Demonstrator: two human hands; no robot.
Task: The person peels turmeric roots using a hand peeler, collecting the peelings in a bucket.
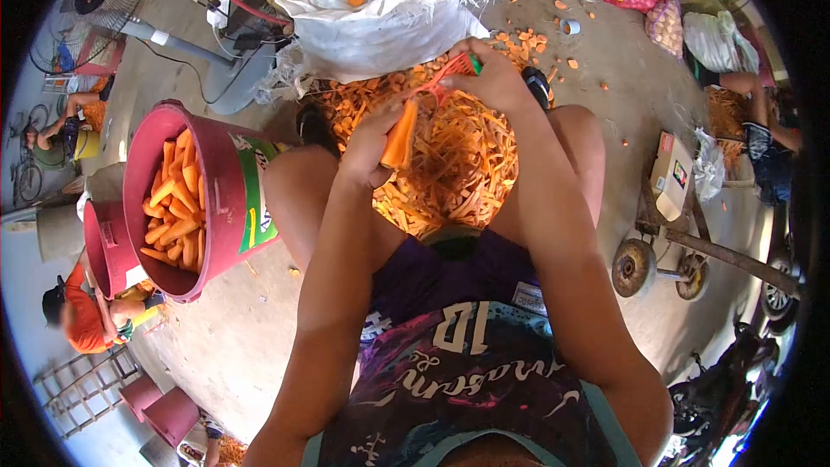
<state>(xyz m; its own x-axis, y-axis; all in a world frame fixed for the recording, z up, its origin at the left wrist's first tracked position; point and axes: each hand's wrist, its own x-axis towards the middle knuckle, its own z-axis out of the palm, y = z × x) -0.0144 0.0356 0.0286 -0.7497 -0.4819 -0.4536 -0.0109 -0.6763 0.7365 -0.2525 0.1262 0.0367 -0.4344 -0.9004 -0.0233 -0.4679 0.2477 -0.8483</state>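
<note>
The carrot (400, 137) stands nearly upright in the left hand (370, 149), whose grip is wrapped around its lower end, just above the heap of peelings (450, 164) between the person's knees. The right hand (493, 78) has its grip pressed together on an orange-red peeler (445, 73) with a green end, its blade meeting the carrot's top. The visible side of the carrot looks smooth and bright, so I judge the peeling of this one well advanced, though its far side is hidden.

Much appears done: the heap is thick, and the maroon bucket (220, 199) to the left holds many peeled carrots (175, 212). More seems left: a white sack (380, 9) beyond the heap shows unpeeled roots at its mouth.

The bucket bears a green and white label, too tilted to read. The person's shirt (458, 363) shows "ID" and cursive script, upside down and unclear.
</note>
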